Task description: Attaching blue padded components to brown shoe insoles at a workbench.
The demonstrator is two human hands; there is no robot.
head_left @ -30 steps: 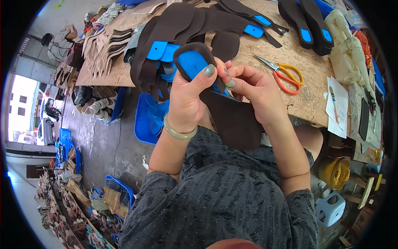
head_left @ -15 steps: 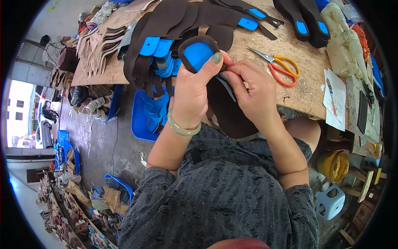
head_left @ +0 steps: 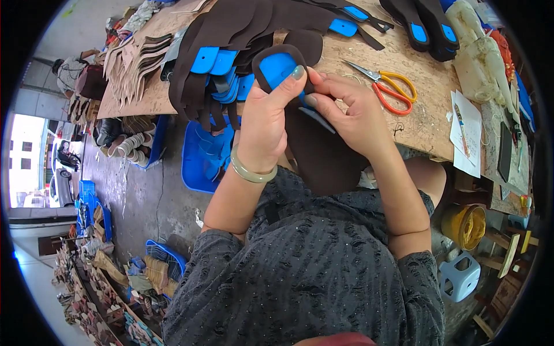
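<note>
Two hands meet on one workpiece at the near edge of the wooden workbench (head_left: 358, 63).

Item: dark brown insole piece (head_left: 323, 153) with a bright blue heel pad (head_left: 277, 68) set inside its rounded end. Long axis runs away from the person, slightly leaning left toward the top; the rounded blue end points up and away over the bench edge, and the broad brown end hangs down toward the lap, below the bench.

Left hand (head_left: 262, 124): closed around the piece from the left, thumb pressed on the blue pad near its right rim, a pale bangle (head_left: 249, 172) on the wrist.

Right hand (head_left: 352, 112): fingers curled in narrow, fingertips pinching the brown rim just right of the blue pad, touching the left thumb tip.

Nearby on the bench: orange-handled scissors (head_left: 386, 83), lying just right of the right hand, blades pointing left; a stack of like brown-and-blue pieces (head_left: 231, 52) just left and behind the held piece, some drooping over the edge; paper sheets (head_left: 467, 132) at the far right.

Below the bench: a blue tray (head_left: 199, 161) on the floor left of the left forearm; a small light-blue stool (head_left: 459, 277) at lower right.
</note>
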